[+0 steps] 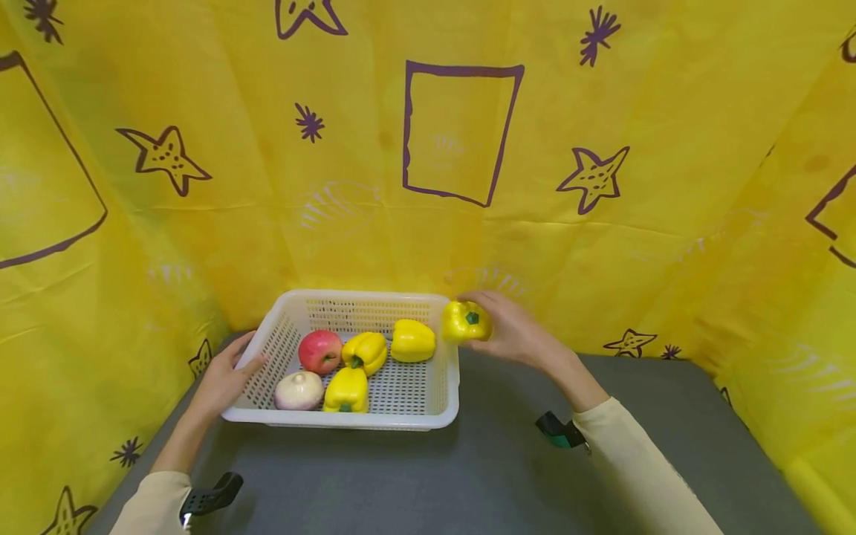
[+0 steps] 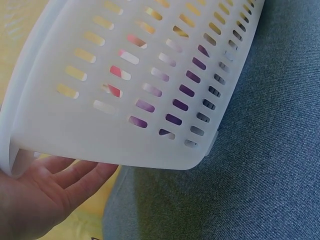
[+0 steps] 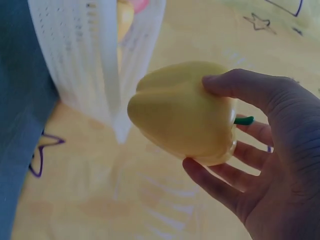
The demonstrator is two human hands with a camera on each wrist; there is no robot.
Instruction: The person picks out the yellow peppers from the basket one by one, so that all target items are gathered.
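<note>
A white plastic basket [image 1: 341, 422] with slotted walls sits on the grey table. My left hand [image 1: 226, 375] grips its left rim, the thumb over the edge; in the left wrist view the fingers [image 2: 80, 180] reach behind the slotted wall. Just beside the right rim, my right hand [image 1: 504, 331] holds a yellow bell pepper [image 3: 175, 112] between thumb and fingertips, its green stem facing the palm. Inside the basket lie three yellow bell peppers, one [image 1: 412, 342] at the back right, another [image 1: 364, 351] near the middle, and one [image 1: 346, 390] in front. A red apple [image 1: 319, 351] and a purple-white onion [image 1: 299, 391] lie at the left.
Yellow cloth [image 1: 374, 245] with purple drawings hangs behind and at both sides, close to the basket's back. The dark grey tabletop [image 1: 374, 483] extends in front of the basket and to its right. Dark straps [image 1: 212, 496] are on both wrists.
</note>
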